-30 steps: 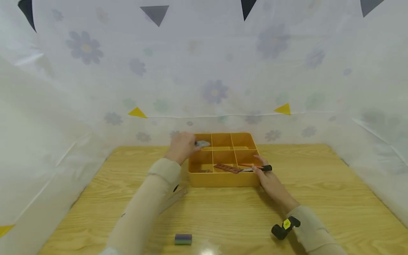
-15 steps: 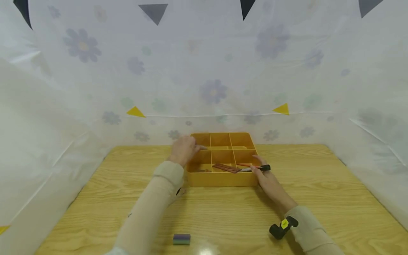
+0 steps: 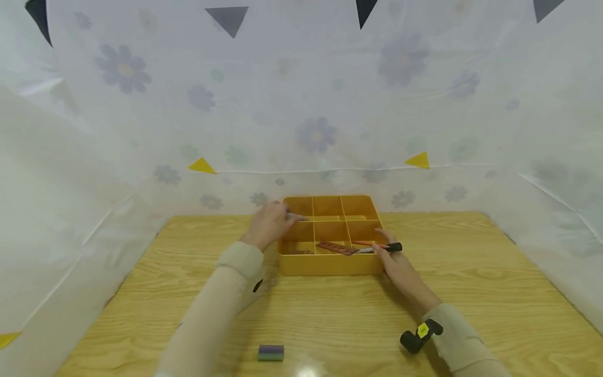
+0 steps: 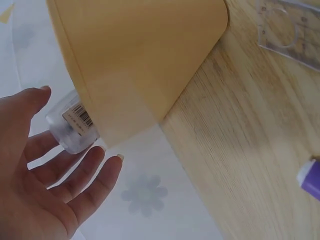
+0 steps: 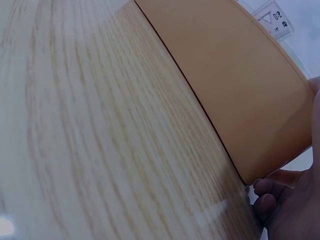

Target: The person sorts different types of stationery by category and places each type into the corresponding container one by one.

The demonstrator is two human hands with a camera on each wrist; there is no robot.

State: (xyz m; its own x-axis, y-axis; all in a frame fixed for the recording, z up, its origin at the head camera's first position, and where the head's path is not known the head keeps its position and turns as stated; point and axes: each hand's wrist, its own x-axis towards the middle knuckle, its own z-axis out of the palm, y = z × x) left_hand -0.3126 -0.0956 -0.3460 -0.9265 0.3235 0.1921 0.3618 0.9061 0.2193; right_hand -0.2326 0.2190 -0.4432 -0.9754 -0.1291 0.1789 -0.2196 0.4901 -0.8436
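A yellow organizer box (image 3: 331, 265) with several compartments stands on the table. Over its back-left compartment is my left hand (image 3: 269, 224), fingers loosely bent around a small clear plastic container (image 4: 75, 125) with a barcode label. In the left wrist view, the thumb of the left hand (image 4: 55, 195) stands apart from the container and the fingers lie along its near side; the box wall partly hides it. My right hand (image 3: 400, 267) grips the box's front-right corner, thumb at the rim and fingertips curled low against the wall (image 5: 280, 195). A black-handled tool (image 3: 393, 247) lies by the thumb.
In the front compartments lie a brown slotted strip (image 3: 335, 247) and an orange stick (image 3: 365, 243). A purple-and-green cylinder (image 3: 270, 353) lies near the front. A clear plastic plate (image 4: 290, 32) lies left of the box. A white flowered curtain (image 3: 315, 104) surrounds the table.
My left hand has dropped slightly, and the clear container has gone lower into the back-left compartment. The right hand keeps its place on the box.
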